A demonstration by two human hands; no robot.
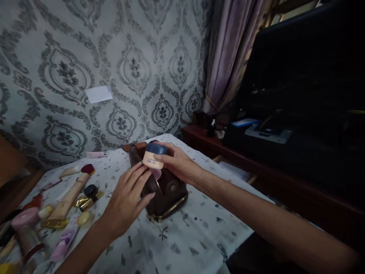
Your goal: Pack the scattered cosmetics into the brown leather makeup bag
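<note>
A small jar (pixel 153 160) with a pale peach body and a dark blue lid is in my right hand (pixel 178 161), held just above the bag. Thumb and fingers close round its lid and side. Below it, the dark brown handbag (pixel 168 190) lies on the patterned cloth with its top unzipped; a bit of something pink (pixel 156 173) shows at the opening. My left hand (pixel 128 194) is at the bag's left side, fingers stretched toward the jar's underside and thumb apart. Whether its fingertips touch the jar or the bag edge, I cannot tell.
Makeup items cover the cloth's left side: a red-tipped brush (pixel 87 169), a beige tube (pixel 67 199), a purple-marked tube (pixel 65 239) and a pink-capped bottle (pixel 25 219). A pale pink tube (pixel 96 154) lies near the wall. At right stands a dark red ledge (pixel 205 139).
</note>
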